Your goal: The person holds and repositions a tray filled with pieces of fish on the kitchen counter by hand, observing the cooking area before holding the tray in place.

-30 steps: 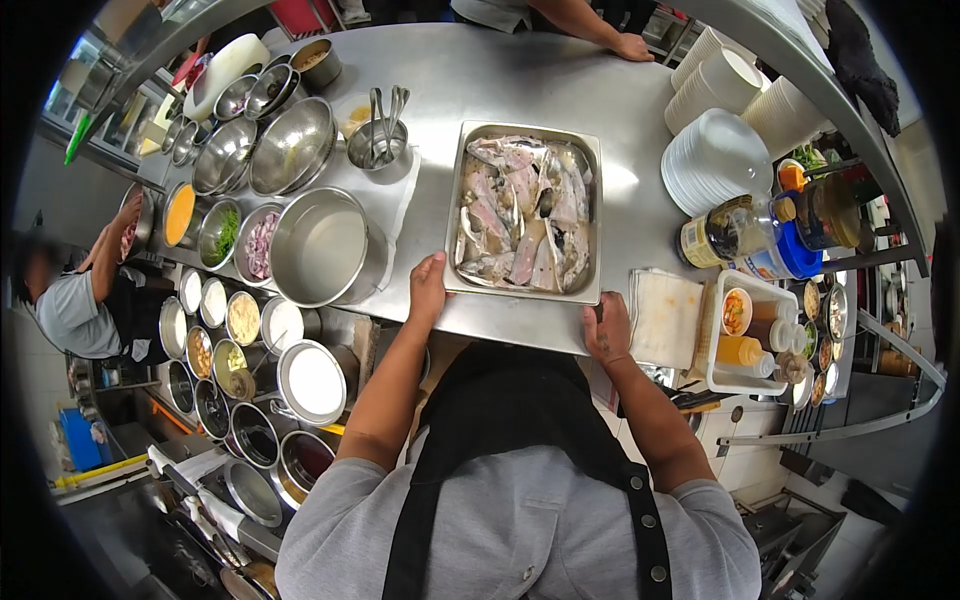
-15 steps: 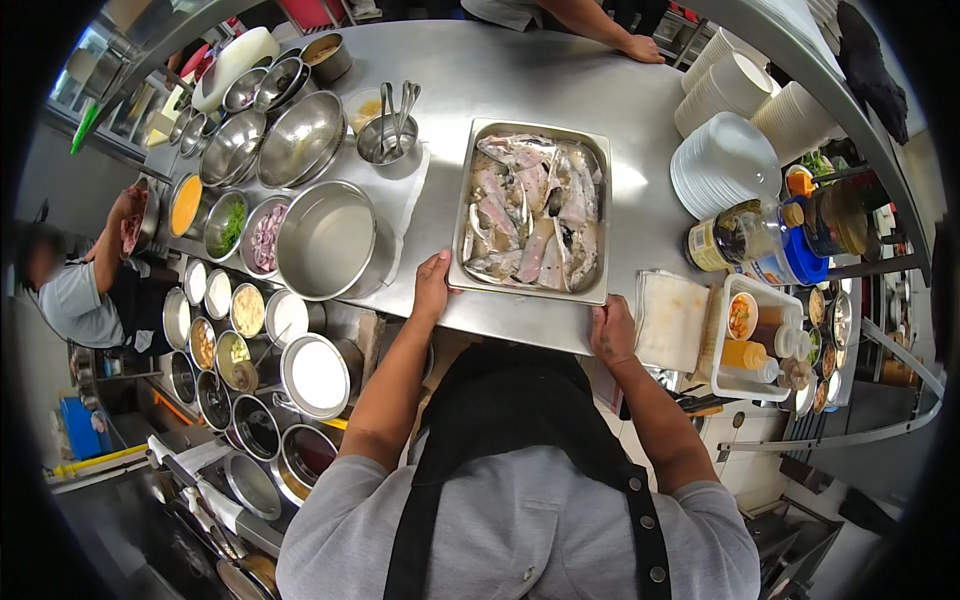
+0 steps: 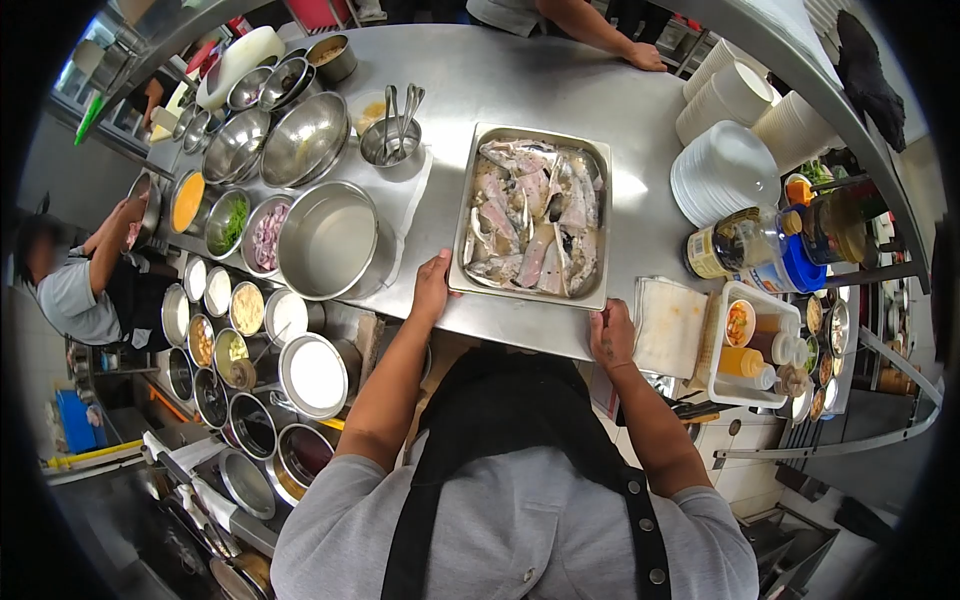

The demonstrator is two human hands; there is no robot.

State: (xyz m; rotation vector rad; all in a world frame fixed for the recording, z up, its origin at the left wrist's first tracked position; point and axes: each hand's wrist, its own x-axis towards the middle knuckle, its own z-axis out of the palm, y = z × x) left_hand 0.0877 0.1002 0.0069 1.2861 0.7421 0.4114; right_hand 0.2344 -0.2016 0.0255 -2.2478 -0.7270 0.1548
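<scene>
A rectangular steel pan (image 3: pixel 530 298) filled with pieces of raw fish (image 3: pixel 540 258) is in front of me at the near side of the steel table. My left hand (image 3: pixel 431 288) is closed on its near left corner, fingers partly hidden under the rim. At the near right corner, my right hand (image 3: pixel 612 335) grips the pan with curled fingers. Skin and pale flesh show on the fish, coated in a wet seasoning. Whether the pan rests fully on the table or is slightly raised, I cannot tell.
A large steel pot (image 3: pixel 328 240), a small pot with ladles (image 3: pixel 390 145) and several bowls stand left. To the right are a folded cloth (image 3: pixel 668 325), a white basket of bottles (image 3: pixel 750 385), a jar (image 3: pixel 715 245) and stacked bowls (image 3: pixel 722 165). Another person's hand (image 3: pixel 645 56) rests at the far edge.
The view has shifted very slightly; my hands keep the same hold on the pan. At the left, the other person's hands have moved a little over a bowl.
</scene>
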